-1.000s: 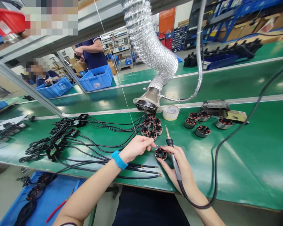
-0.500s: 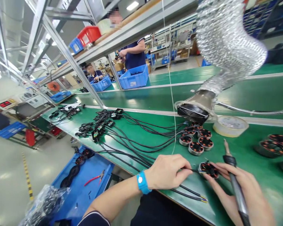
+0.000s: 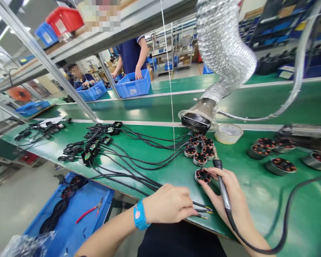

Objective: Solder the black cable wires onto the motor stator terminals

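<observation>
My left hand point(image 3: 173, 204), with a blue wristband, pinches a black cable whose coloured wire ends point(image 3: 202, 216) show near the table's front edge. Two more cable ends lie close beside it. Between the thumb and fingertips of my right hand point(image 3: 227, 189) is a round motor stator point(image 3: 202, 176) with dark and copper-coloured windings. A soldering iron point(image 3: 223, 187) rests in the same hand, its tip pointing up and away. Several more stators point(image 3: 200, 159) sit just behind, joined to long black cables point(image 3: 149, 162) that run left to small circuit boards point(image 3: 88, 154).
A fume extractor point(image 3: 196, 119) on a foil duct hangs behind the stators, beside a tape roll point(image 3: 228, 133). More stators point(image 3: 280, 166) stand at the right. A blue tray point(image 3: 77, 210) with red-handled pliers is at the lower left. Two people work across the bench.
My left hand has drawn back from the stator to the cable ends at the table's edge. The view has turned right. Across the bench, a person's hand now reaches into a blue bin.
</observation>
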A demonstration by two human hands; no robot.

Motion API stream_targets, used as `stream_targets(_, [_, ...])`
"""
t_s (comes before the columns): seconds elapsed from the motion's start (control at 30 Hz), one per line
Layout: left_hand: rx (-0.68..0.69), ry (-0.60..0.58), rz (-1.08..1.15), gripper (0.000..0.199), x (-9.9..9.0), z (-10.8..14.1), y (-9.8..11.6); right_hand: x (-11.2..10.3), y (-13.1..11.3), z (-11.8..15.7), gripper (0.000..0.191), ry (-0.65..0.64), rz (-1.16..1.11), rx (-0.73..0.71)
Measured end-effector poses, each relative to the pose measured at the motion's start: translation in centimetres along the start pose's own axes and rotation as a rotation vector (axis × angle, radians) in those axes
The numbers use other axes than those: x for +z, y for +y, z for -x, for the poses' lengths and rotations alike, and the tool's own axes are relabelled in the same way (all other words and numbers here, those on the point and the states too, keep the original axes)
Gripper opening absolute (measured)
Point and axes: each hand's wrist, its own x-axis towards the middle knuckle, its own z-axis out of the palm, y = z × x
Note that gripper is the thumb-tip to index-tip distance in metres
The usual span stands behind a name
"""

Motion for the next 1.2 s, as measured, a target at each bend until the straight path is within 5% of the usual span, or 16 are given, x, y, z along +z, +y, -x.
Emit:
stream_targets(0.17, [-0.265, 0.122, -0.163, 0.027, -2.9, 2.8, -3.4, 0.0, -0.4, -0.1, 0.031, 0.022, 0.011, -0.009])
stream_targets(0.37, [-0.445, -0.056, -0.324, 0.022, -5.7, 6.1, -6.8, 0.1, -0.7, -0.2, 0.03, 0.046, 0.011, -0.019])
stream_targets(0.5, [-0.385, -0.01, -0.275, 0.026, -4.6, 5.8, -7.0, 0.3, -0.3, -0.1, 0.031, 0.038, 0.013, -0.017])
stream_targets(0.73, [-0.135, 0.0, -0.29, 0.033, -1.2, 1.3, -4.6, 0.5, 0.5, -0.2, 0.039, 0.081, 0.036, -0.011])
stream_targets(1.0, [-0.135, 0.161, -0.129, 0.024, -4.1, -0.6, -3.6, 0.2, -0.3, -1.0, 0.037, 0.082, 0.025, -0.015])
stream_targets(1.2, [-0.025, 0.187, -0.117, 0.024, -4.0, -3.2, -3.1, 0.2, 0.1, -1.1, 0.036, 0.091, 0.041, -0.044])
